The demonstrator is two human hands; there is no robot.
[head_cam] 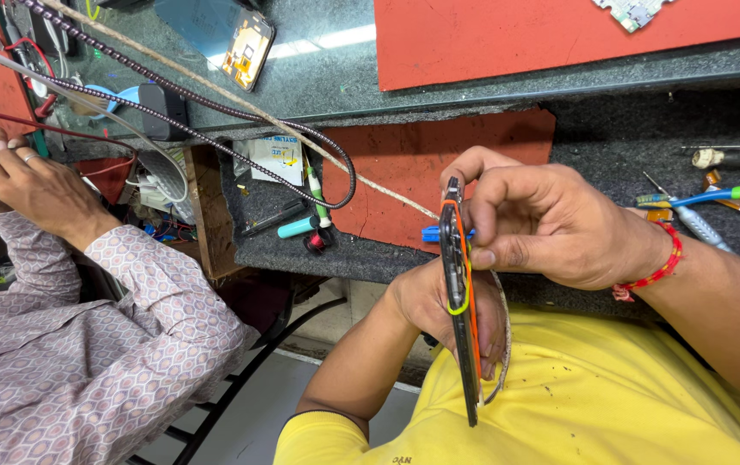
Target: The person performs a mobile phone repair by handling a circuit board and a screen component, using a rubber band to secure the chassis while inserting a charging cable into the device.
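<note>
Closest to me, my left hand [439, 301] cradles a phone [460, 310] from behind, edge-on and upright over my yellow shirt [576, 396]. An orange band [471, 297] wraps the phone. My right hand [542, 224], a red thread [658, 267] at its wrist, pinches the phone's top edge with fingertips pressed together. Beyond lies the dark worktop [645, 138] with a red mat [413, 185], a screwdriver [314, 198] and a braided cable [215, 108]. To the left, another person's hands [8, 172] rest clasped.
</note>
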